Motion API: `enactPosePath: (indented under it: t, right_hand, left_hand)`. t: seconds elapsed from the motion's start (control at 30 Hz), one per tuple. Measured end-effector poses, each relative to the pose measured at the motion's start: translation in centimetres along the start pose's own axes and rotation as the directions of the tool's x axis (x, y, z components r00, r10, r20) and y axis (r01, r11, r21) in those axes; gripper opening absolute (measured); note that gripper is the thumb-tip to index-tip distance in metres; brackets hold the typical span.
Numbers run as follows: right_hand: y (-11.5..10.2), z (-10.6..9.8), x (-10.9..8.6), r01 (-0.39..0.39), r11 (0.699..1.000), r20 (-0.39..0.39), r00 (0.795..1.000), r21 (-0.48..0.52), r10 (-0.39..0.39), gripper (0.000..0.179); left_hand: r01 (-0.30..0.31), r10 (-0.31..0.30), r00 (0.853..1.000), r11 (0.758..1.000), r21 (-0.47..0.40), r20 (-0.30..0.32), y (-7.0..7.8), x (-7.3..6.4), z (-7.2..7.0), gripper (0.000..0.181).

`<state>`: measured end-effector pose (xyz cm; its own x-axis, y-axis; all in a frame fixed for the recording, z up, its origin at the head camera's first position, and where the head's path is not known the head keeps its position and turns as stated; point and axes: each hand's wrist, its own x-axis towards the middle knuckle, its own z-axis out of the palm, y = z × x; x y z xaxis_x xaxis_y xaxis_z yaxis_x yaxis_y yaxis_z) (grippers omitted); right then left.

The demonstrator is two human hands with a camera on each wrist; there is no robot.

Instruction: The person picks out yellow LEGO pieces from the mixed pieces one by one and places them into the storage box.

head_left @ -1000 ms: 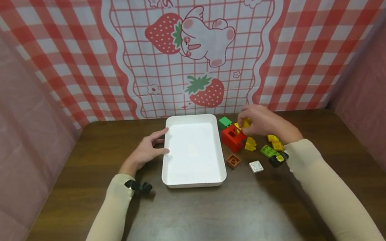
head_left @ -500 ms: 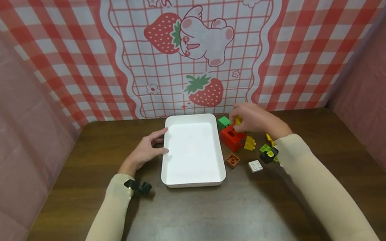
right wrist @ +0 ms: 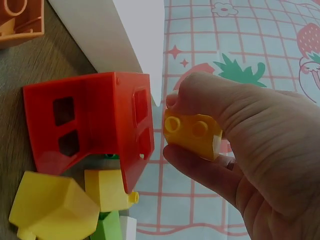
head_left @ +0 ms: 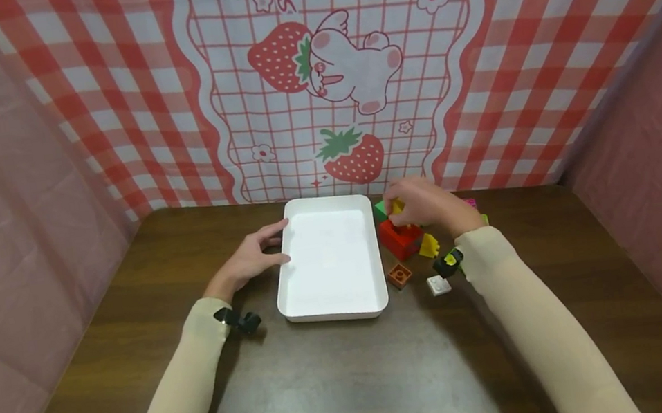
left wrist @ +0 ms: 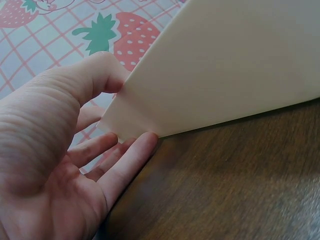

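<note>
My right hand [head_left: 425, 204] pinches a yellow toy brick [right wrist: 192, 134] between thumb and fingers, studs showing in the right wrist view. It is above the far side of a hollow red block with window openings [head_left: 400, 239], near the tray's right side. Part of a green brick [head_left: 380, 211] shows beside the fingers. My left hand [head_left: 249, 255] touches the left wall of a white tray [head_left: 283, 296] with spread fingers. In the left wrist view, the fingertips [left wrist: 148, 140] rest against the tray's outer corner.
A yellow brick [head_left: 429, 246], a brown brick [head_left: 399, 275] and a white brick [head_left: 439, 285] lie on the wooden table [head_left: 342, 386] near the red block. More bricks are partly hidden under my right forearm. A checked strawberry cloth [head_left: 164, 82] hangs behind the table.
My right hand has moved left with the yellow brick, from the red block's right side to above its far side. The left hand and tray have stayed put.
</note>
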<state>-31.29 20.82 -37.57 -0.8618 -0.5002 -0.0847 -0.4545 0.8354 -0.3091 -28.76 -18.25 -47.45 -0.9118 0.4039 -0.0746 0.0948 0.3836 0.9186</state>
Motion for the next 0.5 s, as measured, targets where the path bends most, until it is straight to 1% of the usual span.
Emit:
enactPosePath:
  t: [0.13,0.23,0.33,0.5]
  right_hand:
    - [-0.4,0.1,0.9,0.009,1.0,-0.002,1.0,0.005,-0.009,0.01]
    - [-0.7,0.2,1.6,0.018,1.0,-0.005,1.0,-0.017,-0.018,0.009]
    - [-1.2,0.3,2.1,-0.002,1.0,-0.003,1.0,-0.014,0.002,0.008]
    - [-1.9,0.4,2.7,-0.01,1.0,0.0,1.0,-0.012,0.01,0.007]
  left_hand:
    - [-0.001,0.001,1.0,1.0,0.0,-0.007,0.1,0.0,0.0,0.085]
    - [0.001,-0.001,1.0,1.0,0.01,-0.01,0.1,-0.1,0.0,0.085]
    - [0.004,-0.004,1.0,1.0,0.014,-0.01,0.0,-0.1,0.1,0.085]
    - [0.01,-0.01,1.0,1.0,-0.011,-0.011,0.1,-0.2,0.1,0.085]
